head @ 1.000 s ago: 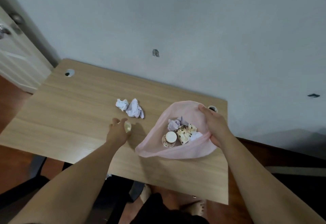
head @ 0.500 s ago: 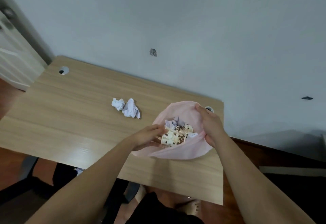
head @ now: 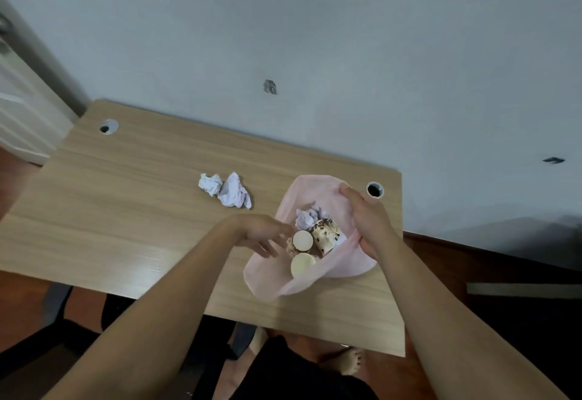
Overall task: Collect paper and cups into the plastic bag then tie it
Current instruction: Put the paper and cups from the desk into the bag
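The plastic bag (head: 315,278) near the desk's (head: 132,210) right edge is a pale, see-through pink. The cups (head: 328,233) inside it are cream with dark brown spots, their insides plain cream. The crumpled paper (head: 226,190) mid-desk is white with a lilac cast, as is the wad (head: 306,218) in the bag. The desk is light wood grain, the wall (head: 346,37) pale grey-blue, the floor (head: 22,292) reddish brown.

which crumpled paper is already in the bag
The wad inside the pink bag, beside the cups; the other two wads lie together on the table, left of the bag.
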`<action>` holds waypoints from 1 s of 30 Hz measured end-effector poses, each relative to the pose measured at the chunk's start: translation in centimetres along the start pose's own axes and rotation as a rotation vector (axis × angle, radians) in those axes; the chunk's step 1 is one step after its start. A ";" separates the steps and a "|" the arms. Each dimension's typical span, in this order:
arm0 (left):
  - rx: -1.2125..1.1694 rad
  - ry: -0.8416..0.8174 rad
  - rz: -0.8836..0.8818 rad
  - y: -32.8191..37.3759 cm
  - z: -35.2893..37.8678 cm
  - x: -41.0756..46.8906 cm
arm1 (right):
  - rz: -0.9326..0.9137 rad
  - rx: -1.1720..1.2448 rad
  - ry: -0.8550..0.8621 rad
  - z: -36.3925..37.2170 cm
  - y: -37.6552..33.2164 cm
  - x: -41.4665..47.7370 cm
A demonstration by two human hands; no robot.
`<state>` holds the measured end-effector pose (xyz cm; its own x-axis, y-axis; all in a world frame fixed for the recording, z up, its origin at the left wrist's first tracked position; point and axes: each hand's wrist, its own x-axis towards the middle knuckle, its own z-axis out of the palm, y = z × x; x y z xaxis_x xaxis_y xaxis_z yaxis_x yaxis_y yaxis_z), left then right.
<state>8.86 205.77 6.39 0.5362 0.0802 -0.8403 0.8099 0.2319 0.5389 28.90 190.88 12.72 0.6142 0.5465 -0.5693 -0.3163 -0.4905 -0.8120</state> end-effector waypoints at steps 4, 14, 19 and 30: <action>-0.197 0.208 0.059 1.1 -4.2 -0.3 | -0.005 0.014 0.008 0.4 0.2 0.2; 0.510 0.725 0.128 -5.7 -8.9 10.8 | 0.009 0.020 0.061 0.3 3.3 1.0; 0.472 0.781 0.078 -10.5 -8.3 13.5 | 0.046 0.025 0.106 0.9 3.7 0.8; -0.291 0.816 0.424 -9.4 -3.4 8.6 | 0.041 0.072 0.103 1.6 2.8 0.9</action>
<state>5.02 207.57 -6.09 0.3512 0.8364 -0.4209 0.4376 0.2508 0.8635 27.39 191.11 9.74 0.6691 0.4528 -0.5893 -0.3915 -0.4593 -0.7974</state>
